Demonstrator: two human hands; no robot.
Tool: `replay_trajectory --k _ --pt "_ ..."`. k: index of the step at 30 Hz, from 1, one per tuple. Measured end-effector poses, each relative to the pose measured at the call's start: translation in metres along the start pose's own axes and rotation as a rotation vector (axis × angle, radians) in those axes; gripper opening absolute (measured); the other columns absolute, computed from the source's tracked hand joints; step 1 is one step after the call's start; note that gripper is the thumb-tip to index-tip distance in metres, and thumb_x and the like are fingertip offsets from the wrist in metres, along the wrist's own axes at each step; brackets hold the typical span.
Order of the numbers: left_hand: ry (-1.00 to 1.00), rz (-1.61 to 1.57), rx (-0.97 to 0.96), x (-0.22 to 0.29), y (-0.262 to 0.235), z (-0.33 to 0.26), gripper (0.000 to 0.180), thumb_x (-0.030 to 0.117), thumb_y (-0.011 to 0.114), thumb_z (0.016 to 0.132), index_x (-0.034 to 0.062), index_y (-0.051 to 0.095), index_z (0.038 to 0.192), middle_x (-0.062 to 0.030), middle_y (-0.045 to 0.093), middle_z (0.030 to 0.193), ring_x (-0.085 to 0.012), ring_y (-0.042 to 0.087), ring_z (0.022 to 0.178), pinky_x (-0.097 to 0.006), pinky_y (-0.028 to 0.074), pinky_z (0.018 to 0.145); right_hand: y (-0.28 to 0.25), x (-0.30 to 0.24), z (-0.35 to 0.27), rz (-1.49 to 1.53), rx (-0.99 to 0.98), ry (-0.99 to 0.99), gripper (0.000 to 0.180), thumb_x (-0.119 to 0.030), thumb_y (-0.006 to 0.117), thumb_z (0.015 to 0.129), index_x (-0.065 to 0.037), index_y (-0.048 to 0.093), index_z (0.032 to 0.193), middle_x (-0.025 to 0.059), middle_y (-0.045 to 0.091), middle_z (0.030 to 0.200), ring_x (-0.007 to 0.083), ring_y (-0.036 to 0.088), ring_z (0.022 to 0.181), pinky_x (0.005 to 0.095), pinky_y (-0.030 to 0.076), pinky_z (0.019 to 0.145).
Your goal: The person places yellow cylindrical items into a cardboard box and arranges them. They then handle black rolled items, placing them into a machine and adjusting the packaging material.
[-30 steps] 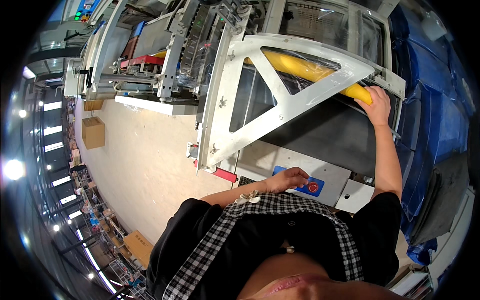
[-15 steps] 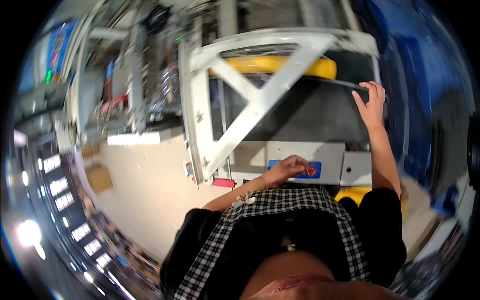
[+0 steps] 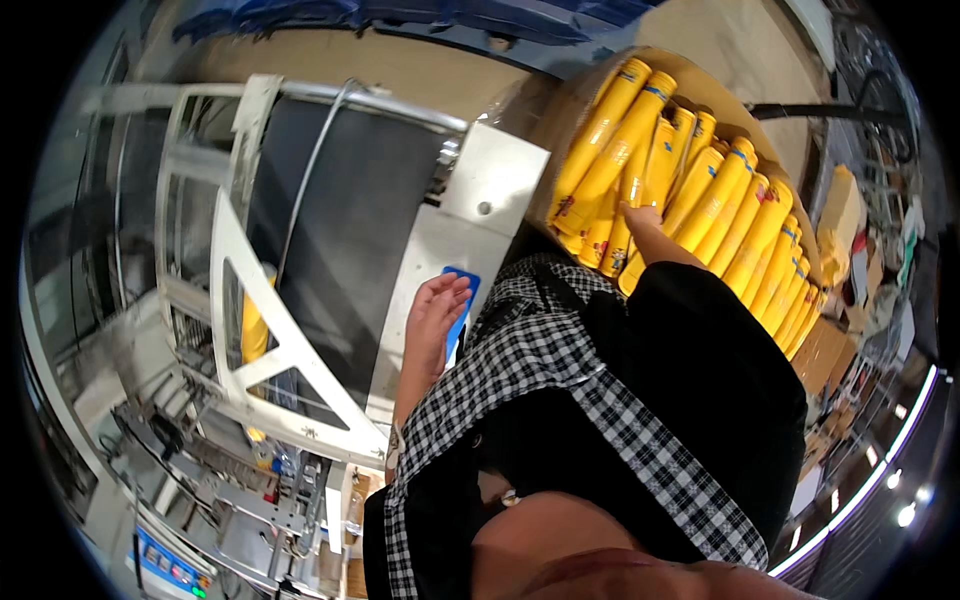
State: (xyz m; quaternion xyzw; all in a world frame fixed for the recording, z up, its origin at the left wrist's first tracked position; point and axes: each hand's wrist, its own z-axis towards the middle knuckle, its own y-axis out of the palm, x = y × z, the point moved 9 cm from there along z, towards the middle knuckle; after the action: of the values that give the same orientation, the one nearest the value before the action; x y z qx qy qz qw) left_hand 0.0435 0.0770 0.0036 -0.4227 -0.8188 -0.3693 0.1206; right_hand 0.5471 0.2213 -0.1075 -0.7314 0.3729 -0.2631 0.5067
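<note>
My left hand (image 3: 437, 312) lies flat, fingers apart, on the white machine panel (image 3: 480, 215), partly covering a blue label (image 3: 462, 300). My right hand (image 3: 641, 217) reaches into a cardboard box (image 3: 570, 100) packed with several yellow bottles (image 3: 715, 195) with blue bands. Its fingers rest on the bottles, but the grip is hidden. One more yellow bottle (image 3: 255, 335) lies on the dark conveyor belt (image 3: 330, 230), behind the white triangular guard frame (image 3: 290, 375).
Metal machinery and rails (image 3: 215, 480) fill the lower left. Blue sheeting (image 3: 400, 15) runs along the top. Cardboard boxes (image 3: 845, 210) stand at the right, with ceiling lights (image 3: 905, 515) in the lower right. My checked apron and black shirt fill the lower middle.
The view has swung sharply to the right. My right hand left the bottle on the conveyor and moved to the box of yellow bottles. My left hand stays on the panel.
</note>
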Motion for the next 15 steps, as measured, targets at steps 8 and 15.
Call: replay_trajectory --k 8,15 --pt "-0.161 0.034 -0.100 -0.040 -0.081 0.027 0.032 0.017 0.053 0.097 0.0033 0.050 0.125 -0.0113 0.059 0.123 -0.0161 0.058 0.109 -0.027 0.045 0.094 0.137 -0.097 -0.057 0.379 -0.163 -0.022 0.096 -0.048 0.082 0.069 0.007 0.039 0.136 0.0229 0.054 0.131 0.0328 0.058 0.116 0.0388 0.048 0.094" --pt "-0.191 0.225 -0.031 -0.041 -0.072 0.027 0.035 0.018 0.054 0.096 0.0024 0.049 0.127 -0.0115 0.058 0.124 -0.0158 0.056 0.111 -0.027 0.044 0.094 0.123 -0.118 -0.068 0.318 -0.304 -0.017 0.083 -0.046 0.079 0.069 0.003 0.046 0.128 0.0201 0.058 0.125 0.0329 0.058 0.114 0.0389 0.047 0.095"
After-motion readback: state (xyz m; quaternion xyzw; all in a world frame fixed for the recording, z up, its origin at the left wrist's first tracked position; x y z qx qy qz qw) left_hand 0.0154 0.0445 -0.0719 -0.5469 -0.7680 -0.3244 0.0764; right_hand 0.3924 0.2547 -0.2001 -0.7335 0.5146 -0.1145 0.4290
